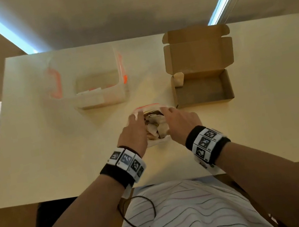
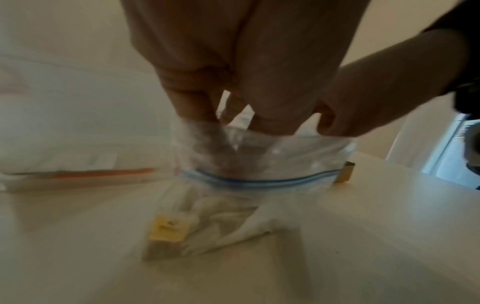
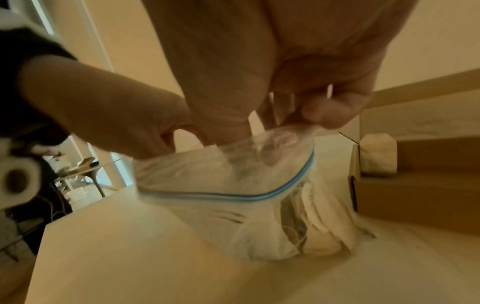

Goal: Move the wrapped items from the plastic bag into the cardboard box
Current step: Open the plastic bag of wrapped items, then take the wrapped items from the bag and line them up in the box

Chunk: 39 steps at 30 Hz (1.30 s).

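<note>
Pale desk (image 1: 51,150), and both hands are at the plastic bag (image 1: 153,124) near its front edge. Left hand (image 1: 132,134) and right hand (image 1: 181,122) each pinch a lip, spreading the mouth over the wrapped items (image 1: 155,125). Cardboard box (image 1: 203,87) sits open just right, one packet (image 1: 178,79) already inside. Next, likely, one hand dips in for a packet.

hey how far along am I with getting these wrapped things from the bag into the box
Barely begun. One wrapped item stands in the cardboard box, at its far left corner. Your left hand and right hand each pinch the rim of the zip-top plastic bag, holding its mouth open. The remaining wrapped items still fill the bag.
</note>
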Each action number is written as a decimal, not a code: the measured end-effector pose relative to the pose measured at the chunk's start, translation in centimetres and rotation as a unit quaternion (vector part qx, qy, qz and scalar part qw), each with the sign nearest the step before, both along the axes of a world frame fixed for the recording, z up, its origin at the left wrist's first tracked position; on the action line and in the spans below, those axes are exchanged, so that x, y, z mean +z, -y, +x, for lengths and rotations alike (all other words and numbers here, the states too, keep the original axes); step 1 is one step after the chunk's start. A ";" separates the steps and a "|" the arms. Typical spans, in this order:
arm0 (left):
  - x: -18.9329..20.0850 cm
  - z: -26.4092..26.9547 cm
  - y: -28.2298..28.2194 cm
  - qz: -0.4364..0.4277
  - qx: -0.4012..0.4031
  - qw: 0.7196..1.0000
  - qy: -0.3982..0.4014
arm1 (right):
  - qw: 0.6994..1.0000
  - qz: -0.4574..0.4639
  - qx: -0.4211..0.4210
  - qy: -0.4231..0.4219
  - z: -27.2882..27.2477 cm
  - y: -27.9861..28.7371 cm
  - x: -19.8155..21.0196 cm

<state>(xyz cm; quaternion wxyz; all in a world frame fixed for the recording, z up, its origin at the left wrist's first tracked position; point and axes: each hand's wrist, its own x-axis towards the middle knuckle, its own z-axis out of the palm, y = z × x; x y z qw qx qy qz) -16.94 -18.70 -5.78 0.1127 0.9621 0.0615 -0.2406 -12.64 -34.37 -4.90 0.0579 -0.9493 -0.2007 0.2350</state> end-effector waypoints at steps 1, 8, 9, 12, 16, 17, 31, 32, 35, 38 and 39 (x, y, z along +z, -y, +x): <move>0.3 -0.7 0.6 0.003 0.007 1.000 -0.002 | 1.000 0.014 0.010 -0.006 0.1 0.0 -0.2; -2.6 2.4 2.9 -0.023 -0.099 0.993 0.057 | 0.984 0.143 -0.059 0.085 -0.2 2.2 -0.6; -3.0 3.4 3.0 -0.017 -0.089 0.995 0.046 | 0.985 0.133 -0.079 0.073 0.0 2.6 -0.8; -4.3 5.6 3.1 0.002 -0.035 0.999 -0.018 | 0.988 0.102 -0.108 -0.051 0.7 3.0 -1.0; -5.2 6.1 2.5 0.030 -0.052 0.996 -0.065 | 0.979 0.088 -0.124 -0.133 1.1 2.5 -0.9; -5.2 6.1 2.4 0.040 -0.067 0.995 -0.056 | 0.978 0.091 -0.130 -0.135 1.0 2.4 -1.0; -2.0 2.2 -0.5 -0.221 0.033 0.968 0.117 | 0.961 0.182 -0.162 -0.129 0.9 3.2 1.2; -1.8 2.1 -0.7 -0.236 0.055 0.962 0.125 | 0.961 0.189 -0.160 -0.127 0.9 3.2 1.3; -0.6 2.0 -1.3 -0.295 0.161 0.936 0.104 | 0.960 0.190 -0.156 -0.131 0.8 3.2 1.1; 1.8 2.4 -1.6 -0.464 0.268 0.842 0.063 | 0.960 0.187 -0.160 -0.133 0.6 3.4 0.5; 2.9 2.5 -1.5 -0.526 0.288 0.798 0.056 | 0.961 0.185 -0.157 -0.133 0.5 3.5 0.3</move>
